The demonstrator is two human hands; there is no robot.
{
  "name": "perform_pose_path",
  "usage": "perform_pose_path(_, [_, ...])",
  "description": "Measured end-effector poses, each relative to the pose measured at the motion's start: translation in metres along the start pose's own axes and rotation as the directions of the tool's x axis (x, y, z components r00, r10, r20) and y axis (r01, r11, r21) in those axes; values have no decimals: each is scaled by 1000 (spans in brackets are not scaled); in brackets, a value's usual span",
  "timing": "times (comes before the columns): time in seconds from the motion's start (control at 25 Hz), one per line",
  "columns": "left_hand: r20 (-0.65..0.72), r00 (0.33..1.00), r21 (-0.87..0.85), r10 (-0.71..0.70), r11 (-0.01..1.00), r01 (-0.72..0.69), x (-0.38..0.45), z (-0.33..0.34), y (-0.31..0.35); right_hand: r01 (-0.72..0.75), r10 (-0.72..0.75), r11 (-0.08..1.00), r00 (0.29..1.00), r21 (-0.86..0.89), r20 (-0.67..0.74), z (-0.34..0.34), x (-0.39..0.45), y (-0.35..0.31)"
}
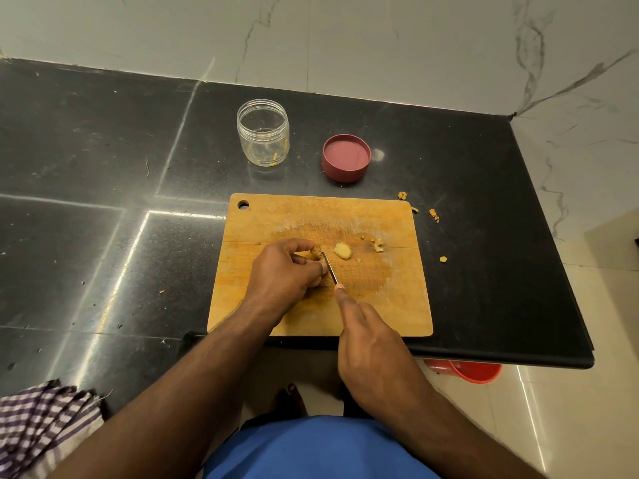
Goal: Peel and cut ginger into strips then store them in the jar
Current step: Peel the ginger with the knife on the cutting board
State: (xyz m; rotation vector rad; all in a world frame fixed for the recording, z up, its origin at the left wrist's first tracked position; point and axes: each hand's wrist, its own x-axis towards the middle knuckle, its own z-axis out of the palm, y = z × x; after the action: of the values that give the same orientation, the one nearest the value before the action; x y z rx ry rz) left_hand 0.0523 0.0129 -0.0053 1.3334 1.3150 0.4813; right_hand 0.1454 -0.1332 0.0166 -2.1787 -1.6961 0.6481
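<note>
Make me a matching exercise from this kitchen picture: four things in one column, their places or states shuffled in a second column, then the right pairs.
Things:
1. jar
2. lid
3. knife
4. checked cloth

Places or states:
A. lying upside down on the counter, right of the jar
B. at the counter's near left edge
C. open, behind the cutting board
D. blade against the ginger piece held by the left hand

Pairs: 1-C, 2-A, 3-D, 4-B

Both forearms reach forward over the cutting board [380,305]. The left hand [285,271] sits curled at the board's middle, fingertips pinching. The right hand [371,350] lies over the board's near edge, fingers wrapped, index finger stretched straight toward the board's middle.
</note>
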Motion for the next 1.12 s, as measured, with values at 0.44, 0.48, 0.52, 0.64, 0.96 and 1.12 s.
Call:
perform_pose_path(0.44, [4,1000,-38,-25,999,25,3,1,-2,-11,9,996,999,86,33,6,1,5])
perform_pose_path(0.48, [14,999,-37,-29,999,30,4,0,-2,-6,4,996,1000,87,22,7,1,6])
perform_pose_path(0.52, [25,999,-34,-30,999,31,4,0,-1,2,-3,997,1000,80,9,8,2,8])
perform_pose_path(0.64, [19,999,-31,-26,999,27,3,0,-1,-4,4,997,1000,81,3,5,-2,15])
perform_pose_path(0.96, [37,998,-130,-50,990,55,7,-7,3,-28,43,978,997,209,-70,-25,-8,36])
perform_pose_path(1.12, [5,999,-206,-36,978,36,14,-19,13,-112,128,976,989,189,-74,-34,13,56])
